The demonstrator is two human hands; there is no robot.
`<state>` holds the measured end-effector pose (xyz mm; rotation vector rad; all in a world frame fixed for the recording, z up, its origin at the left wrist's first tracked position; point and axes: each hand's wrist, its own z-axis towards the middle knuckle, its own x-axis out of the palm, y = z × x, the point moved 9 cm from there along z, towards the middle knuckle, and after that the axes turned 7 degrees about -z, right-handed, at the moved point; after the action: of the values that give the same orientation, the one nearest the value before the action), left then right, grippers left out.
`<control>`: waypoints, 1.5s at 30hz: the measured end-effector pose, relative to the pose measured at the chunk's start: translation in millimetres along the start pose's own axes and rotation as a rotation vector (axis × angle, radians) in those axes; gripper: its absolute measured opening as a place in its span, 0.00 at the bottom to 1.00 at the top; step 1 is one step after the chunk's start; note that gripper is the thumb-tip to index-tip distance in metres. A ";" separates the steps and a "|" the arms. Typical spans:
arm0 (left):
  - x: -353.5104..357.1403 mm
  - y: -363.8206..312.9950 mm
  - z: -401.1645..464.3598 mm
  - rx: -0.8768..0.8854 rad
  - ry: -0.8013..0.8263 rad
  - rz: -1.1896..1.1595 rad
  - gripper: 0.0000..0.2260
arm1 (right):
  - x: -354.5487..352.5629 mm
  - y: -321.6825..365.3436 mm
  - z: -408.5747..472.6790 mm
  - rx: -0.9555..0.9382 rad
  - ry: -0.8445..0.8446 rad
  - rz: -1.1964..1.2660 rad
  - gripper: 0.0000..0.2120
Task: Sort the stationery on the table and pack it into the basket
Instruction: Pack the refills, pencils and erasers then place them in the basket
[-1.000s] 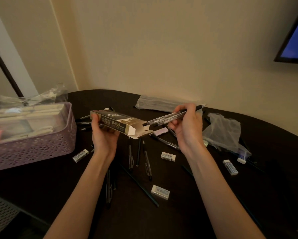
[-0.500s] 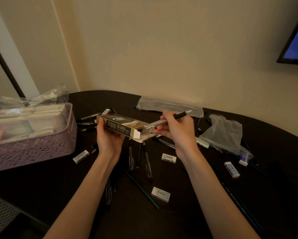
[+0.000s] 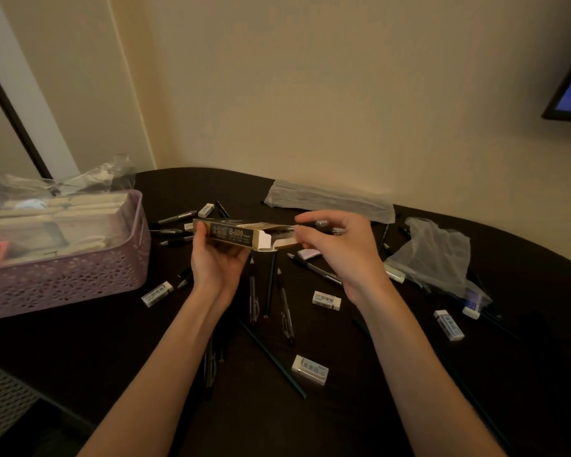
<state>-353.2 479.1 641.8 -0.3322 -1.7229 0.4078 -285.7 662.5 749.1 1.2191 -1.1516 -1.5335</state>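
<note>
Two bare forearms enter from six o'clock, no sleeves showing; the left hand (image 3: pixel 216 262) and right hand (image 3: pixel 343 255) wear no rings, watch or gloves

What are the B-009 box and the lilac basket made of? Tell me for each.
Gold-and-black B-009 pen box: thin printed cardboard, slightly glossy; its folded white end flap shows bare card. Lilac openwork basket: probably moulded plastic, matte; regular cut-out pattern, rigid walls.
</note>
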 end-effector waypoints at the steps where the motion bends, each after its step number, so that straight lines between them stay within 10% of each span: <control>1: 0.9 3.6 -1.0 -0.023 -0.001 0.001 0.22 | -2.6 4.3 -0.1 -0.059 -0.053 -0.092 0.06; 23: 1.8 4.8 3.0 -0.067 0.055 0.027 0.23 | 2.5 32.9 -10.7 -0.436 -0.250 -0.522 0.09; 33: -9.0 -3.3 11.9 -0.019 0.018 0.075 0.26 | 17.5 30.1 -9.3 -0.400 0.023 -0.643 0.06; 45: 1.1 -3.3 5.2 0.031 0.043 0.116 0.22 | 9.8 1.3 6.2 -0.298 -0.156 -0.905 0.08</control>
<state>-358.6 476.2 643.4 -0.4164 -1.6582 0.5080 -293.4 653.7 749.0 1.5142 -0.4021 -2.3891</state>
